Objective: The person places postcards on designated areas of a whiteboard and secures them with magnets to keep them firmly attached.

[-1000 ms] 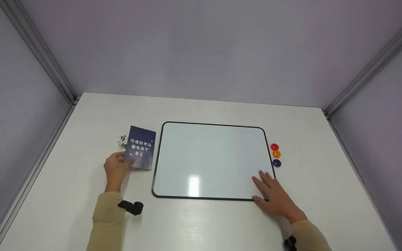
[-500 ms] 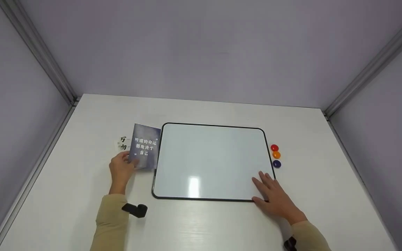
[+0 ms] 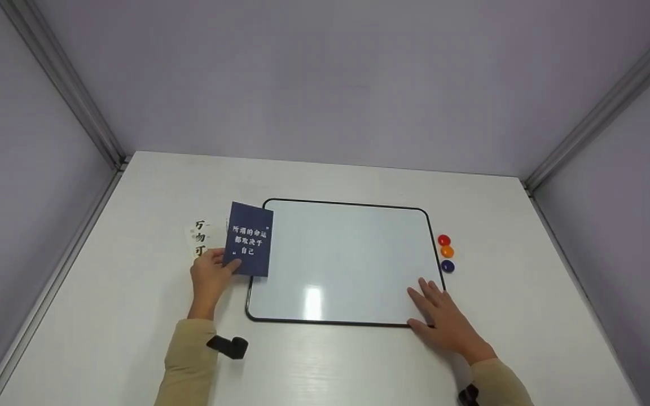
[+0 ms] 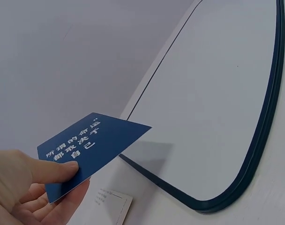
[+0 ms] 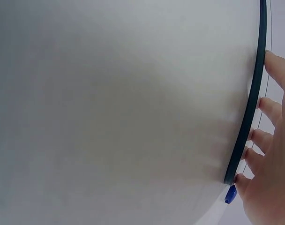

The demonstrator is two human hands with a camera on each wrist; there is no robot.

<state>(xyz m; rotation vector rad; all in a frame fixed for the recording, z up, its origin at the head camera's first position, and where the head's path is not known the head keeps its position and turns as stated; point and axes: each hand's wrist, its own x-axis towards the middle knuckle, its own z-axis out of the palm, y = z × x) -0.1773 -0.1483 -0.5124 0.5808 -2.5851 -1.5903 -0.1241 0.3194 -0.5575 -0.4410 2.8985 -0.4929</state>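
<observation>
My left hand [image 3: 210,277] pinches a dark blue card [image 3: 249,239] with white Chinese lettering by its lower left corner, thumb on the printed face. In the head view the card overlaps the left edge of a black-framed whiteboard [image 3: 342,259]; the left wrist view shows the card [image 4: 93,145] raised, with a shadow on the board below. My right hand [image 3: 446,318] rests with spread fingers on the whiteboard's lower right corner. In the right wrist view the fingers of this hand [image 5: 273,140] lie along the black frame [image 5: 248,117].
A pale card [image 3: 200,237] with black characters lies left of the board, partly covered by the left hand. Red [image 3: 444,240], orange [image 3: 447,252] and blue [image 3: 447,266] round magnets sit in a column by the board's right edge. Walls [image 3: 325,84] enclose the white table [image 3: 313,361].
My left hand has carried the blue card rightward, from beside the whiteboard to over its left edge. More of the pale card shows now. The right hand has stayed in place.
</observation>
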